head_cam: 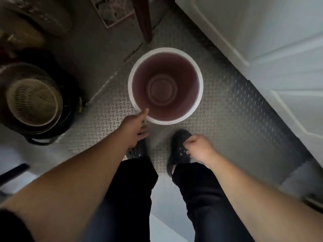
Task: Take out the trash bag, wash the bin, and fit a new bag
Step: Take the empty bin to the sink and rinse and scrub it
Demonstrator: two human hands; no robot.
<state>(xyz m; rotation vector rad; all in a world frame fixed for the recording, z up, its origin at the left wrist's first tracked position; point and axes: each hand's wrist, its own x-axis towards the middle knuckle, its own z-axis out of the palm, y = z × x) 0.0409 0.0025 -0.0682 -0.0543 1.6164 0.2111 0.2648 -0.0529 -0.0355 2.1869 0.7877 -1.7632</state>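
checker-plate floor [227, 105], one bin [138, 105], left hand [133, 127] at rim, right hand [197, 147]

My left hand [133, 130] reaches forward and down, thumb stretched out, fingers curled under. My right hand [198, 148] hangs in a loose fist, holding nothing.

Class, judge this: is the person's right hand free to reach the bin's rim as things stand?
Probably yes. The right hand hangs curled and empty near the bin; nothing lies between them. The left hand already grips the near rim.
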